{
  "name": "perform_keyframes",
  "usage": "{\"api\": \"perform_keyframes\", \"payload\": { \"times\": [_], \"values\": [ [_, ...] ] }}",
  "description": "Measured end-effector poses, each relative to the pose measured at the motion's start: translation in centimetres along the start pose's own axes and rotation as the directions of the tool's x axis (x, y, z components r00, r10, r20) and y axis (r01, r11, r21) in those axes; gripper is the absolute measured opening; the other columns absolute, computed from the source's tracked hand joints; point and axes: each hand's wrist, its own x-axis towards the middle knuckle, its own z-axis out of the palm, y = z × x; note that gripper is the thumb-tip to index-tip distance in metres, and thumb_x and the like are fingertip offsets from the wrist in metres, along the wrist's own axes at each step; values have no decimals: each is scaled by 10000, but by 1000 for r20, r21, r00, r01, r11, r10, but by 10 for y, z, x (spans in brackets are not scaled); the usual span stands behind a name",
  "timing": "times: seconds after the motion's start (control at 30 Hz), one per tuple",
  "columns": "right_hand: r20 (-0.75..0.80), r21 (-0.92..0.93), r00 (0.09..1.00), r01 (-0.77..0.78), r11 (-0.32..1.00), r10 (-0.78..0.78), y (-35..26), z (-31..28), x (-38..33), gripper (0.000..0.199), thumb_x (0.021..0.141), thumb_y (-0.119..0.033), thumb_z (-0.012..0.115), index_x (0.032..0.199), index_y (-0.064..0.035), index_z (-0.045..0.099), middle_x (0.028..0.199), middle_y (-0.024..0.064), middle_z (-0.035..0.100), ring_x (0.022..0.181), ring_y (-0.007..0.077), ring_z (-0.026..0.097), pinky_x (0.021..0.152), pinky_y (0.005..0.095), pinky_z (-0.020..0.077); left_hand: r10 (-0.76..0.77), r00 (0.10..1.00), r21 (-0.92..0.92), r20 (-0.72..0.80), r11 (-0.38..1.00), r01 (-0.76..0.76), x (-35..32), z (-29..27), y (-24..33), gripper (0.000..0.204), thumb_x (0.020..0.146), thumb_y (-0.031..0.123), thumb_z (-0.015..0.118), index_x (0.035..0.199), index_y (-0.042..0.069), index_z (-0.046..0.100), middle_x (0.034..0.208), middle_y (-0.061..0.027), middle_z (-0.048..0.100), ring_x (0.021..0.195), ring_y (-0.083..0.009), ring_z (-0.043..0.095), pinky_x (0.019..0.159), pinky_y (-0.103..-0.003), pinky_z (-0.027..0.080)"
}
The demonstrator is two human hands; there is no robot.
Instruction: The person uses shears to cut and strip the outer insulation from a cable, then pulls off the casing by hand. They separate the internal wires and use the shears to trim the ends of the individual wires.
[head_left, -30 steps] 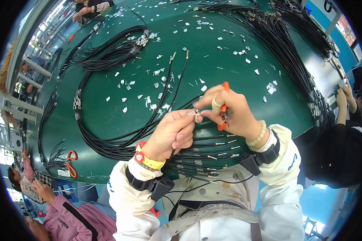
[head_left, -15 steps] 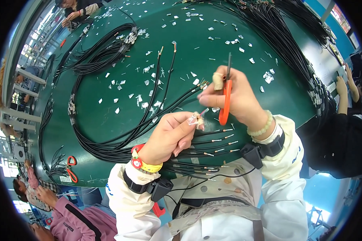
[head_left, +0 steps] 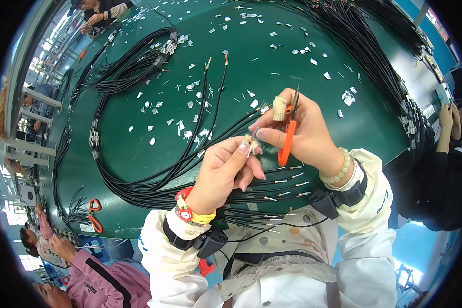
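The single fisheye view looks down from the wearer's head, close above the left hand (head_left: 225, 167) and right hand (head_left: 308, 128). It faces forward across the green bench (head_left: 359, 133), edges bending toward the rim.

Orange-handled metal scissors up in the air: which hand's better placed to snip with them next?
Probably the right hand: it holds the orange-handled metal scissors, while the left hand pinches thin coloured wires.
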Motion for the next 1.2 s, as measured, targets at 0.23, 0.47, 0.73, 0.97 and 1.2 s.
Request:
{"api": "perform_keyframes", "payload": {
  "times": [0.23, 0.47, 0.73, 0.97, 1.2],
  "values": [
    [-13, 72, 994, -104, 992, 105, 9, -4, -1, 313, 713, 28, 659, 755, -89, 371, 723, 91, 614, 685, 115, 597, 622, 224, 477, -10, 1000, -46, 27, 999, 11, 0, -1, 3, 214, 926, 207, 390, 891, 20, 489, 554, -43, 526, 363, -36, 298, 353, -164, 227],
    [-48, 222, 996, -67, 973, 79, 14, 3, 0, 318, 720, 14, 658, 744, -104, 364, 739, 90, 610, 692, 116, 583, 602, 226, 456, -30, 998, -62, 59, 998, 34, -2, -2, 3, 218, 926, 210, 390, 890, 20, 490, 545, -32, 520, 352, -22, 267, 356, -164, 217],
    [26, 297, 978, -203, 933, 205, 12, -4, 0, 310, 728, 0, 656, 756, -103, 365, 764, 90, 598, 756, 142, 587, 646, 244, 465, 0, 999, -68, 41, 998, 3, -2, -2, 1, 221, 917, 197, 415, 893, 6, 524, 586, -17, 523, 402, -19, 307, 382, -164, 221],
    [13, 266, 984, -173, 948, 176, 14, -3, 0, 309, 739, -23, 652, 755, -105, 354, 762, 89, 591, 761, 140, 587, 657, 246, 469, 383, 922, 316, -59, 883, -347, -1, 3, -6, 136, 849, 71, 529, 920, -28, 590, 708, -14, 525, 585, -40, 424, 495, -160, 300],
    [-85, 265, 995, 82, 961, -61, 3, -1, -3, 302, 748, -25, 642, 758, -101, 350, 798, 121, 609, 772, 140, 590, 664, 256, 472, 511, 850, 392, -129, 814, -430, 4, -3, -11, 138, 777, -24, 596, 914, -38, 615, 733, -16, 507, 632, -53, 438, 521, -179, 335]
  ]
}}
